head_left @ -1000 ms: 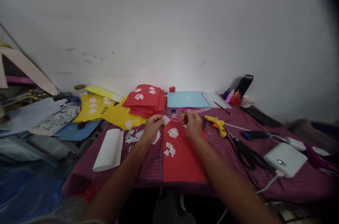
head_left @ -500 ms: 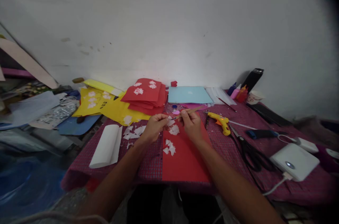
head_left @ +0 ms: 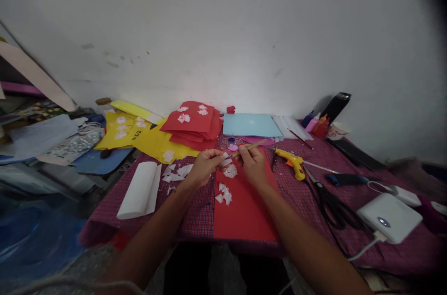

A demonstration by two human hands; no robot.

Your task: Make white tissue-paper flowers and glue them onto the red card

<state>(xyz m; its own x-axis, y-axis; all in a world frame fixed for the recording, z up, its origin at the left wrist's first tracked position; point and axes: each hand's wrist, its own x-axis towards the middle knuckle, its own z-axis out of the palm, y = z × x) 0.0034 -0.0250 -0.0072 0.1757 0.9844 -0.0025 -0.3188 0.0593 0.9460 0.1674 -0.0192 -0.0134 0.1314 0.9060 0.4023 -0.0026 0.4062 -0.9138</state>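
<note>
My left hand (head_left: pixel 205 166) pinches a small torn piece of white paper (head_left: pixel 226 159) above the top part of a red sheet (head_left: pixel 246 216). Close beside it, my right hand (head_left: pixel 254 167) grips a thin brown stick (head_left: pixel 258 143), its lower end close to the paper piece. Whether the tip touches the paper is too small to tell. On the red sheet, below my hands, lie a white paper flower (head_left: pixel 230 171) and a smaller cluster of torn white petals (head_left: pixel 224 194). More torn white scraps (head_left: pixel 176 173) are on the checked cloth by my left wrist.
Folded white paper (head_left: pixel 137 190) lies at left. Behind are yellow sheets (head_left: pixel 150 144), stacked red cards (head_left: pixel 190 123) and a light blue folder (head_left: pixel 251 125). At right are a yellow glue gun (head_left: pixel 291 160), black-handled scissors (head_left: pixel 333 204), a white corded box (head_left: pixel 389 217) and paint bottles (head_left: pixel 316 123).
The view has shifted slightly. Both hands stay in nearly the same place, still holding the paper piece and the stick, with the stick's upper end tilted a little differently.
</note>
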